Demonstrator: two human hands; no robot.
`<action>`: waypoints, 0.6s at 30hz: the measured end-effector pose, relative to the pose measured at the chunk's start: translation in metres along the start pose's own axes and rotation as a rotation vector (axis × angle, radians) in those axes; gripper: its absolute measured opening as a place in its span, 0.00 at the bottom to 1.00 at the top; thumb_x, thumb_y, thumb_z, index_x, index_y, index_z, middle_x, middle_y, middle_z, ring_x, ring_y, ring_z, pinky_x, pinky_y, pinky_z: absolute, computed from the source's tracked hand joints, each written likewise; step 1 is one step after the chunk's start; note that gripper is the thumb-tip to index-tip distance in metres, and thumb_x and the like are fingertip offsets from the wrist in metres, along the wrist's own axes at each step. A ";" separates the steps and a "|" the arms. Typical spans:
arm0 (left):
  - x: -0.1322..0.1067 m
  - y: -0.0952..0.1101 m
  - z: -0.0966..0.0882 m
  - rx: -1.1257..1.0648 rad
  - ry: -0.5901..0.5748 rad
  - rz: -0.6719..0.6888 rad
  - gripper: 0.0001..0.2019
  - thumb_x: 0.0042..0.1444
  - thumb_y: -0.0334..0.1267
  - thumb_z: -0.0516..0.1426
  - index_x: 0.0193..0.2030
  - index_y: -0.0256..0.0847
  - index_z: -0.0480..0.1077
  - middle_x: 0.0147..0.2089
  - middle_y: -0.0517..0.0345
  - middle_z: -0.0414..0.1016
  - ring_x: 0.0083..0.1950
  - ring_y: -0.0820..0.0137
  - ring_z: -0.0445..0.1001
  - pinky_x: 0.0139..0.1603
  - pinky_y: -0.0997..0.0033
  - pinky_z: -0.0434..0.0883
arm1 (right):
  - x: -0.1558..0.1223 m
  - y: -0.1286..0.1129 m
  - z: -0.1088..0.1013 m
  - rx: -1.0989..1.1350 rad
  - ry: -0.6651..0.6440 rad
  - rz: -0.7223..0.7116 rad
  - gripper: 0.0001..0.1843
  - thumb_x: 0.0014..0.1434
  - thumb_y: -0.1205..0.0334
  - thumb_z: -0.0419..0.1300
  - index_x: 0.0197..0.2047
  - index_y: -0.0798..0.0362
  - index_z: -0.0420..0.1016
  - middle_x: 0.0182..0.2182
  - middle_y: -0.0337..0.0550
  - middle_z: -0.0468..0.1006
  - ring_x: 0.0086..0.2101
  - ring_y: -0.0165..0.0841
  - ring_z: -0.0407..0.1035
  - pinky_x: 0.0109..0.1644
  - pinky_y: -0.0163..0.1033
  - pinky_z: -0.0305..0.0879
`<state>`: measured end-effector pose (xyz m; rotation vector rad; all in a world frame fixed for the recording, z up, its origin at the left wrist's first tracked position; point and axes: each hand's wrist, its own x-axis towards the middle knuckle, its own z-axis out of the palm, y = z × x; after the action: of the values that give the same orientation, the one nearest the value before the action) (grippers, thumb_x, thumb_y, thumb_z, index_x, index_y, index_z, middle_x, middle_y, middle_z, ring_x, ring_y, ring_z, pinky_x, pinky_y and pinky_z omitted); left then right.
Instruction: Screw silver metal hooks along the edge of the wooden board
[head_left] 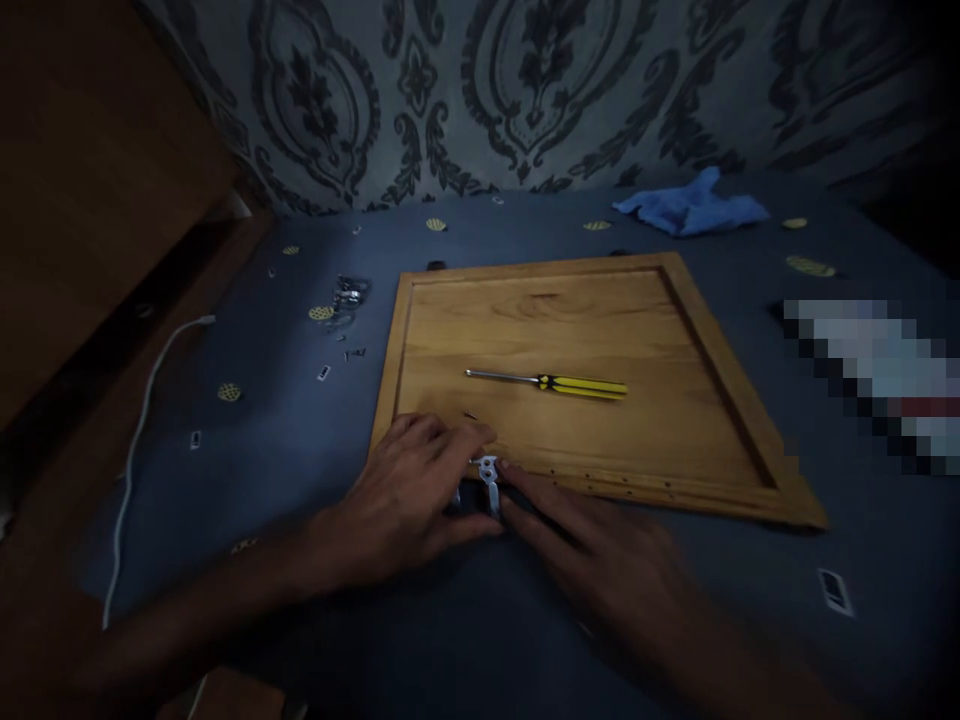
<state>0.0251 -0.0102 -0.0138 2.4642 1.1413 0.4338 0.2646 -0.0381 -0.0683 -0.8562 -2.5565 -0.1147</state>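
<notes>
At the near edge of a framed wooden panel (540, 330), a small silver metal hinge (490, 474) with holes in its plate is held against the frame. My left hand (420, 480) grips it, thumb below and index finger above. From the other side, the fingertips of my right hand (600, 540) press on the same hinge. A yellow and black screwdriver (577, 386) lies on the panel, tip pointing left. Close to my left fingers, a small screw (470, 415) rests on the wood. Part of the hinge is hidden by my fingers.
Several metal hinge parts (349, 295) and small screws (355, 354) lie left of the panel on blue patterned fabric (300, 470). A blue cloth (690, 205) is at the back right. A pixelated object (885, 370) sits at the right; a white cable (139, 440) runs along the left.
</notes>
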 end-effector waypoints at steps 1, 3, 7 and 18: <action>0.000 0.000 -0.001 -0.009 0.004 0.006 0.30 0.61 0.48 0.69 0.63 0.39 0.63 0.52 0.47 0.81 0.53 0.54 0.77 0.56 0.52 0.73 | 0.000 0.001 0.001 -0.009 0.013 -0.006 0.28 0.61 0.80 0.48 0.59 0.56 0.77 0.58 0.54 0.81 0.47 0.38 0.82 0.41 0.40 0.82; 0.002 -0.003 -0.008 -0.028 0.031 0.004 0.28 0.61 0.50 0.68 0.61 0.40 0.65 0.52 0.47 0.81 0.54 0.55 0.77 0.56 0.53 0.74 | -0.001 0.003 0.004 -0.029 0.046 -0.021 0.28 0.62 0.80 0.47 0.58 0.55 0.78 0.56 0.52 0.83 0.45 0.36 0.83 0.41 0.38 0.82; 0.009 -0.024 -0.040 -0.103 0.235 -0.074 0.11 0.70 0.41 0.60 0.54 0.42 0.70 0.51 0.51 0.81 0.54 0.60 0.79 0.56 0.56 0.75 | -0.002 0.006 0.009 -0.077 0.068 -0.032 0.31 0.60 0.82 0.47 0.56 0.51 0.80 0.55 0.47 0.84 0.44 0.34 0.83 0.41 0.37 0.82; 0.025 -0.046 -0.063 -0.133 0.128 -0.072 0.05 0.68 0.34 0.56 0.44 0.40 0.73 0.41 0.55 0.80 0.42 0.68 0.79 0.43 0.68 0.75 | 0.004 0.005 0.009 -0.024 0.081 -0.023 0.29 0.60 0.81 0.50 0.57 0.52 0.80 0.56 0.50 0.84 0.42 0.35 0.84 0.40 0.39 0.83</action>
<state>-0.0168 0.0498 0.0226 2.3016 1.2057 0.6329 0.2617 -0.0298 -0.0747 -0.8150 -2.4946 -0.1838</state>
